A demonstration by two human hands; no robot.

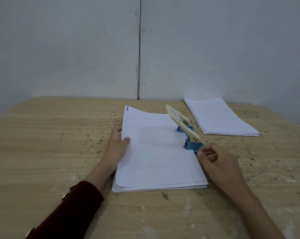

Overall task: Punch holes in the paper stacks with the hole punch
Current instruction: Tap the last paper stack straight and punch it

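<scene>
A stack of white paper (156,152) lies on the wooden table in front of me. A hole punch (188,133) with a blue base and a cream lever sits on the stack's right edge, its lever raised. My left hand (117,147) rests at the stack's left edge, thumb on top of the sheets and fingers at the side. My right hand (216,161) is loosely curled beside the near end of the punch's blue base, fingertips at or very near it; I cannot tell whether it grips anything.
A second stack of white paper (219,118) lies at the back right of the table (51,144). The tabletop is speckled with dark marks. A grey panelled wall (138,49) stands right behind the table.
</scene>
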